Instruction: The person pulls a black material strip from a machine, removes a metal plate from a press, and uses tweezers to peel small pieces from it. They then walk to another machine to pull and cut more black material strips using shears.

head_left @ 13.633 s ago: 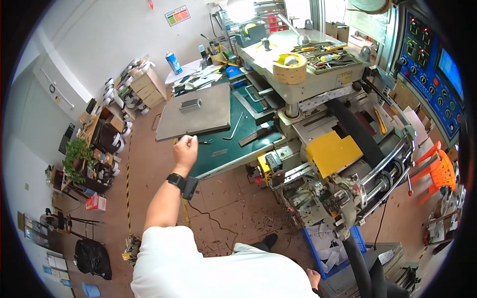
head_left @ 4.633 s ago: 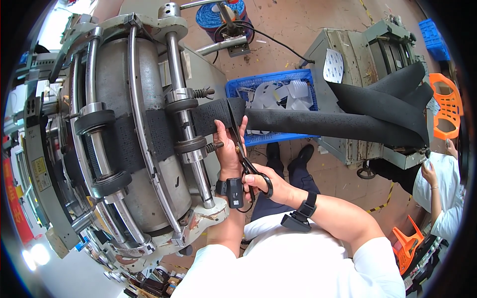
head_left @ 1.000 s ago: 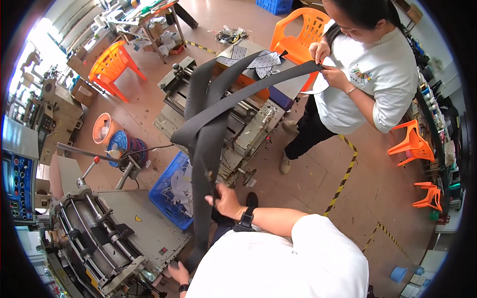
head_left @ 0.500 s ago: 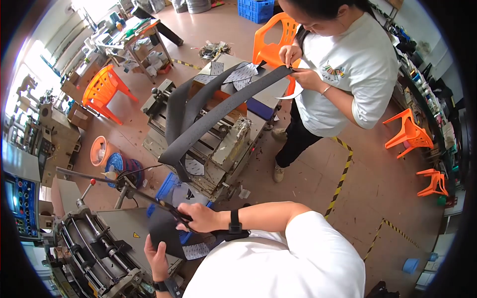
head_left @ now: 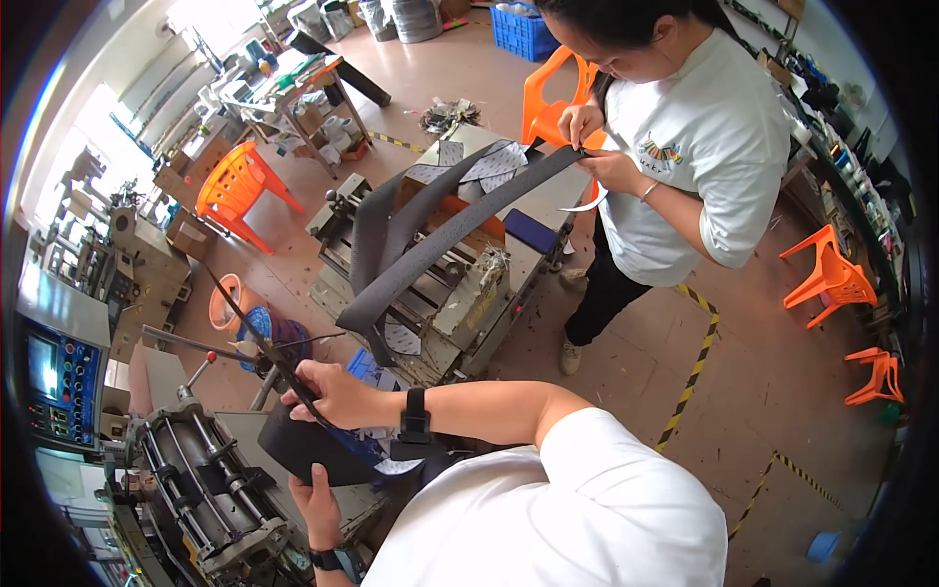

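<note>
My left hand (head_left: pixel 319 509) grips the lower edge of a dark grey sheet (head_left: pixel 293 445), its thumb on the near face. The sheet bends and hangs in front of my body. My right hand (head_left: pixel 337 396) is closed around a pair of long dark scissors (head_left: pixel 266 344) just above the sheet. Their narrow blades point up and to the left, away from me. A white patterned piece (head_left: pixel 398 467) lies beside the sheet, close to my shirt. The fingers of my left hand behind the sheet are hidden.
Across from me a co-worker (head_left: pixel 685 147) holds the end of a long dark grey strip (head_left: pixel 469 220) draped over a machine table (head_left: pixel 469 328). A roller machine (head_left: pixel 201 479) and a control panel (head_left: pixel 61 382) stand at left. Orange chairs (head_left: pixel 245 196) and buckets (head_left: pixel 227 301) are around.
My right hand has moved left and up, and the scissors have swung to point more upward. The sheet has tilted and shifted left. The whole scene sits slightly further right in view.
</note>
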